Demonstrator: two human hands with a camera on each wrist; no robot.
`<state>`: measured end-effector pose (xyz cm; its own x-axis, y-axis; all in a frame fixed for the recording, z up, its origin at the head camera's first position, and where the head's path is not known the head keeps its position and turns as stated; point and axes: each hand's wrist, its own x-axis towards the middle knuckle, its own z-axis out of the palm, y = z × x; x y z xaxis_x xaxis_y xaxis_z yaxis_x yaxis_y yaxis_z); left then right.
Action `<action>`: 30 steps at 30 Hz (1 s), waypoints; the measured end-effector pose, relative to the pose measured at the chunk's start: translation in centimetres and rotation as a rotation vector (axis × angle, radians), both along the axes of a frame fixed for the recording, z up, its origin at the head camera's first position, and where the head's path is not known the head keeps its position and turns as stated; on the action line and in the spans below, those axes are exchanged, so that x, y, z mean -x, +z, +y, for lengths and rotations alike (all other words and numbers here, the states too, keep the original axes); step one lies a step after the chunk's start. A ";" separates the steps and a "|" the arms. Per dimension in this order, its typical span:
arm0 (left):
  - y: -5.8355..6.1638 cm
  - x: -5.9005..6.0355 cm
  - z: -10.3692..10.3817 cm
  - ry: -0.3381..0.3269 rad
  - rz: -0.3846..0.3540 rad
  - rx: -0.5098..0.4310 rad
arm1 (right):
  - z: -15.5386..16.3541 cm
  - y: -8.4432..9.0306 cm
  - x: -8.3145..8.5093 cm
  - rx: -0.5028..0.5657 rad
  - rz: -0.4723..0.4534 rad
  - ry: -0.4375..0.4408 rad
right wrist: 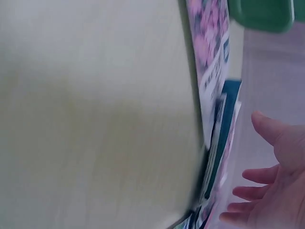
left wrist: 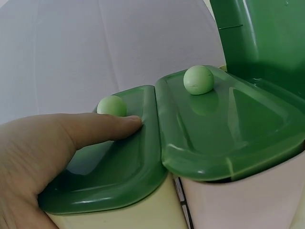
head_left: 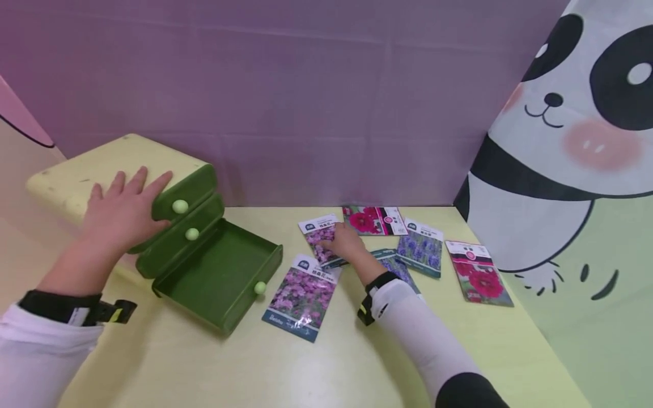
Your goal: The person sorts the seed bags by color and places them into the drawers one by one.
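Fingers of the left hand (head_left: 122, 212) lie straight and spread across the top of the small drawer cabinet (head_left: 109, 170), thumb tip against the top green drawer (left wrist: 114, 162) near its knob (left wrist: 112, 106); reads as bracing the cabinet so it doesn't shift

Bottom drawer (head_left: 219, 277) is pulled out well clear of the two above it, open side up, nothing visible inside

Right hand (head_left: 347, 242) is flat on the table (head_left: 168, 357), fingers extended and resting on a pink-flower seed packet (head_left: 322, 241), not curled round it; looks like pressing to slide or lift an edge

Second pink packet (head_left: 302, 297) sits just beside the open drawer. Red and purple packets (head_left: 420, 247) are scattered to the right, partly overlapping. Right wrist view is too blurred to add more
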<state>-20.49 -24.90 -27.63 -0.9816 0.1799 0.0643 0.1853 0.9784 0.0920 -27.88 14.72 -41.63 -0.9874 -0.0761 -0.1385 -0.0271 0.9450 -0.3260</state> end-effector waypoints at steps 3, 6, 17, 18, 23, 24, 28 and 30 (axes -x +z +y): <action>0.0 0.0 0.1 -0.001 -0.003 -0.004 | 0.6 -0.3 0.7 -0.026 -0.018 -0.007; -0.1 -0.1 0.2 -0.002 -0.003 -0.008 | 0.9 -0.4 1.3 -0.064 -0.047 -0.002; 0.0 -0.2 0.1 0.006 0.002 -0.006 | 1.2 -0.9 2.0 -0.126 -0.138 0.016; 0.0 -0.2 0.1 0.005 0.004 -0.005 | 1.2 -0.9 2.0 -0.138 -0.142 0.021; 0.0 -0.1 0.1 0.001 0.006 -0.009 | 1.3 -0.6 1.8 -0.184 -0.155 0.032; 0.0 -0.1 0.1 0.001 0.007 -0.010 | 1.3 -0.6 1.8 -0.165 -0.160 0.025; 0.0 -0.1 0.1 -0.001 0.009 -0.015 | 1.3 -0.6 1.8 -0.079 -0.169 -0.003; 0.0 -0.2 0.1 0.000 0.011 -0.017 | 1.2 -0.7 1.8 -0.045 -0.168 -0.017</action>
